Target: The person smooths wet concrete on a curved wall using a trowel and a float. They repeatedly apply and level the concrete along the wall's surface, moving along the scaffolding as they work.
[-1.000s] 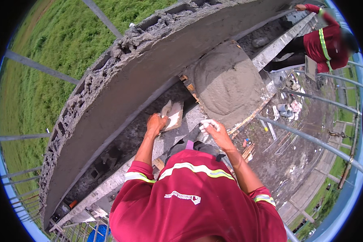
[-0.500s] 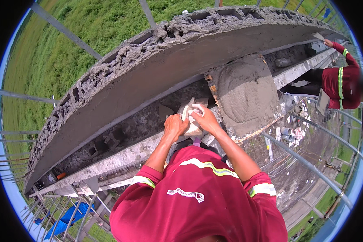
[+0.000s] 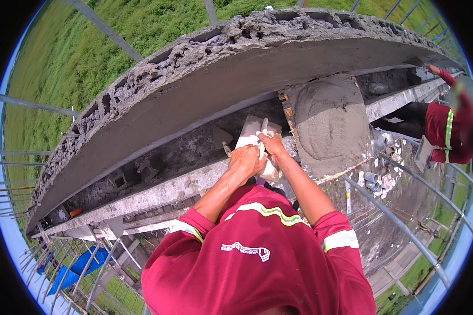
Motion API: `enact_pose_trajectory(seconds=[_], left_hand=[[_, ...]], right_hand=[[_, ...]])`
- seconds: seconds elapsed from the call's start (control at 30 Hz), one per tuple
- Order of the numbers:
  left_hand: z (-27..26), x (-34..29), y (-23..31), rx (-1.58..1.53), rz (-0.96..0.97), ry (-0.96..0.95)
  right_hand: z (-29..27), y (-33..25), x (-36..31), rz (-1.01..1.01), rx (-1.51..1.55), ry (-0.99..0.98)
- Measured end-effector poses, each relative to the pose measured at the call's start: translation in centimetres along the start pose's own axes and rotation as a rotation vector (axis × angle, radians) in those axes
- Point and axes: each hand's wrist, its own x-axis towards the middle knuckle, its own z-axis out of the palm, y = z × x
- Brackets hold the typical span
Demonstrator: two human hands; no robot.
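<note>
float [image 3: 248, 131] | just under the fingers | grasped by handle [image 3: 264, 125] in left hand [image 3: 248, 161]; touched by right hand [image 3: 271, 144], cannot tell if clenched | best kept steady, clear of mortar [image 3: 331, 121] rightward of fingers

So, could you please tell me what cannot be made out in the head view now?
In the head view:
Left hand: its palm, hidden by the back of the hand.
Plastering float: its underside, facing away from the camera.
Co-worker's raised hand: too small to tell whether it holds anything.
Co-worker's head: blurred.
Blue tarp: partly hidden by scaffold poles.
</note>
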Motion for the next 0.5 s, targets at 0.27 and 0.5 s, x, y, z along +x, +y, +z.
enact_pose_trajectory(seconds=[0.27,0.5], left_hand=[[5.1,5.6,-18.5,-0.075,-0.559,-0.038],[16.8,10.0,-27.4,-0.436,-0.764,-0.138]], right_hand=[[-7.1,-3.0,-4.6,0.018,0.092,-0.115],[-13.5,-4.7,-11.1,-0.001,0.174,-0.056]])
